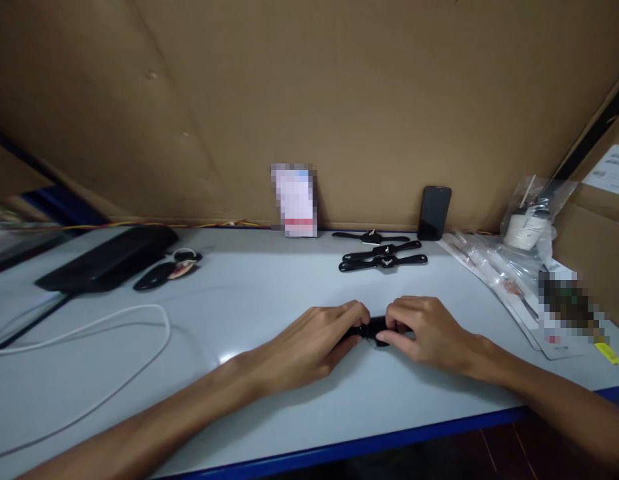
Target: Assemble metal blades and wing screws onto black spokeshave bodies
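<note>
My left hand (316,340) and my right hand (426,333) meet near the middle of the white table (249,293), both curled onto a small black watch (373,329) that lies between their fingertips. Most of the watch is hidden under the fingers. Behind my hands lie three more black watches (383,252) with straps stretched out flat, side by side.
A black phone (434,212) leans on the cardboard wall. A white card (295,200) stands left of it. Clear plastic packets (494,273) and a bagged roll (529,227) sit at right. A black case (109,257), keys (169,270) and a white cable (114,333) lie at left.
</note>
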Available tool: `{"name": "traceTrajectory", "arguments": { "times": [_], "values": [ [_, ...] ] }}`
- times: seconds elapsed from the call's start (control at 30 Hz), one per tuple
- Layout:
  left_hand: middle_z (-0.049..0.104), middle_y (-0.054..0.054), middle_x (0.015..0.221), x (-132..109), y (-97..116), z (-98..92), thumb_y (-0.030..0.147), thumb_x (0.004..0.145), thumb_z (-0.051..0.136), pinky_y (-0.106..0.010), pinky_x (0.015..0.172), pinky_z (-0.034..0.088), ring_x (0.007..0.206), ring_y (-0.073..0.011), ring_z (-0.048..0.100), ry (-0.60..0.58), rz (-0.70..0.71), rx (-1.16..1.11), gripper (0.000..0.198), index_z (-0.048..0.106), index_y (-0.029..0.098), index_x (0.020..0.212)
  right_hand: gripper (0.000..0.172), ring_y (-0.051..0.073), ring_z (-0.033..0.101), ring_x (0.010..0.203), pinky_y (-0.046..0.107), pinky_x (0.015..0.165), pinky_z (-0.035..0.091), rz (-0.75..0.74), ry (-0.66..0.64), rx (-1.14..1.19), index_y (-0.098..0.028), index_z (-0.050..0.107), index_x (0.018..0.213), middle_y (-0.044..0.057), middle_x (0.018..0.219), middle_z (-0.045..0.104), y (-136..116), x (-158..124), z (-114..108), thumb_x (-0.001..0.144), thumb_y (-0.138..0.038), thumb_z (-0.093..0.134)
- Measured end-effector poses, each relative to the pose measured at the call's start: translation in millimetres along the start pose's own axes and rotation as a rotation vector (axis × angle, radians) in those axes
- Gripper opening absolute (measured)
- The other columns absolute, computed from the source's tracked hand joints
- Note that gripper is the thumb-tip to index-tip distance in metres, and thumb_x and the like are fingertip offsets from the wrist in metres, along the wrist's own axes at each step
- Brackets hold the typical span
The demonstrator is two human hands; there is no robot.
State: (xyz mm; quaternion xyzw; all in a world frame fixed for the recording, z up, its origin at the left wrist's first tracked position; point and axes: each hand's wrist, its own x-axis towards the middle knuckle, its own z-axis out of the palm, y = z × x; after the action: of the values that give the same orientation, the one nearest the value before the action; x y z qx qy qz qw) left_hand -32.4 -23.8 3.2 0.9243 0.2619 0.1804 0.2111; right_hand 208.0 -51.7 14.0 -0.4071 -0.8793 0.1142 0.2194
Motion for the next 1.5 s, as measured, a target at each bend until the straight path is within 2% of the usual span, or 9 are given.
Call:
{"name": "traceTrajectory", "arguments": {
  "times": [0.17, 0.37, 0.47, 0.57, 0.73, 1.07, 1.3, 1.37, 1.5],
  "values": [
    [0.069, -0.002, 0.096, 0, 2, -2.3, 0.015, 0.099, 0.043, -0.028, 0.062, 0.046, 0.071, -0.0168, 0.064, 0.008, 0.008, 0.006, 0.013, 0.049, 0.023, 0.108, 0.037, 0.011, 0.040, 0.056, 0.027, 0.058, 0.030, 0.073, 0.023, 0.155, -0.017, 0.061, 0.059, -0.004, 0.056, 0.051, -1, 5, 4, 0.095, -0.023, 0.066],
    [0.069, -0.002, 0.096, 1, 6, -4.3, 0.015, 0.100, 0.042, -0.028, 0.060, 0.044, 0.069, -0.0165, 0.063, 0.002, 0.007, 0.029, 0.012, 0.049, 0.022, 0.107, 0.014, 0.010, 0.050, 0.059, 0.024, 0.061, 0.038, 0.068, -0.092, 0.331, -0.019, 0.079, 0.102, -0.004, 0.067, 0.064, 12, 5, -15, 0.089, -0.020, 0.073],
    [0.069, -0.003, 0.097, 1, 5, -3.7, 0.016, 0.100, 0.042, -0.029, 0.062, 0.045, 0.071, -0.0175, 0.064, -0.004, 0.004, 0.020, 0.013, 0.049, 0.022, 0.109, 0.005, 0.011, 0.052, 0.062, 0.025, 0.062, 0.038, 0.052, -0.070, 0.247, -0.018, 0.078, 0.087, -0.002, 0.070, 0.066, 10, 3, -13, 0.089, -0.021, 0.075],
    [0.069, -0.003, 0.098, 0, 3, -2.6, 0.016, 0.100, 0.043, -0.030, 0.063, 0.046, 0.073, -0.0184, 0.066, -0.004, 0.004, 0.018, 0.014, 0.049, 0.023, 0.110, 0.020, 0.011, 0.052, 0.061, 0.026, 0.062, 0.039, 0.039, -0.061, 0.237, -0.017, 0.073, 0.071, -0.001, 0.067, 0.064, 3, 3, -7, 0.091, -0.022, 0.072],
    [0.069, -0.003, 0.097, -1, 1, -1.5, 0.017, 0.100, 0.043, -0.030, 0.064, 0.047, 0.075, -0.0187, 0.066, -0.004, 0.001, 0.007, 0.012, 0.049, 0.022, 0.109, 0.022, 0.011, 0.055, 0.059, 0.025, 0.060, 0.040, 0.042, 0.004, 0.391, -0.017, 0.078, 0.082, -0.001, 0.066, 0.068, 1, 4, -7, 0.097, -0.025, 0.064],
    [0.069, -0.003, 0.097, 0, 4, -3.0, 0.018, 0.101, 0.043, -0.029, 0.062, 0.046, 0.073, -0.0180, 0.065, 0.000, 0.002, 0.016, 0.011, 0.050, 0.022, 0.109, 0.015, 0.011, 0.051, 0.057, 0.025, 0.062, 0.037, 0.073, -0.012, 0.167, -0.019, 0.078, 0.098, -0.003, 0.066, 0.065, 8, 2, -12, 0.086, -0.014, 0.070],
    [0.070, -0.004, 0.096, 0, 4, -3.4, 0.017, 0.101, 0.043, -0.030, 0.064, 0.047, 0.074, -0.0185, 0.066, 0.005, 0.012, 0.008, 0.012, 0.051, 0.021, 0.110, 0.017, 0.013, 0.055, 0.064, 0.027, 0.064, 0.037, 0.023, -0.030, 0.092, -0.017, 0.073, 0.078, 0.001, 0.071, 0.067, 9, 2, -18, 0.092, -0.017, 0.063],
    [0.070, -0.004, 0.096, 0, 4, -3.9, 0.017, 0.101, 0.044, -0.030, 0.063, 0.047, 0.073, -0.0181, 0.066, 0.004, 0.007, 0.009, 0.013, 0.051, 0.021, 0.110, 0.005, 0.012, 0.052, 0.061, 0.026, 0.061, 0.034, 0.086, -0.082, 0.068, -0.019, 0.073, 0.087, -0.003, 0.067, 0.064, 10, 2, -25, 0.088, -0.018, 0.068],
    [0.070, -0.005, 0.097, 0, 5, -4.4, 0.018, 0.100, 0.042, -0.029, 0.062, 0.047, 0.072, -0.0175, 0.065, 0.001, 0.005, 0.006, 0.013, 0.052, 0.021, 0.110, 0.022, 0.013, 0.051, 0.061, 0.026, 0.061, 0.032, 0.196, -0.263, 0.059, -0.021, 0.070, 0.106, -0.006, 0.065, 0.060, 11, 1, -35, 0.085, -0.022, 0.076]
  ]
}}
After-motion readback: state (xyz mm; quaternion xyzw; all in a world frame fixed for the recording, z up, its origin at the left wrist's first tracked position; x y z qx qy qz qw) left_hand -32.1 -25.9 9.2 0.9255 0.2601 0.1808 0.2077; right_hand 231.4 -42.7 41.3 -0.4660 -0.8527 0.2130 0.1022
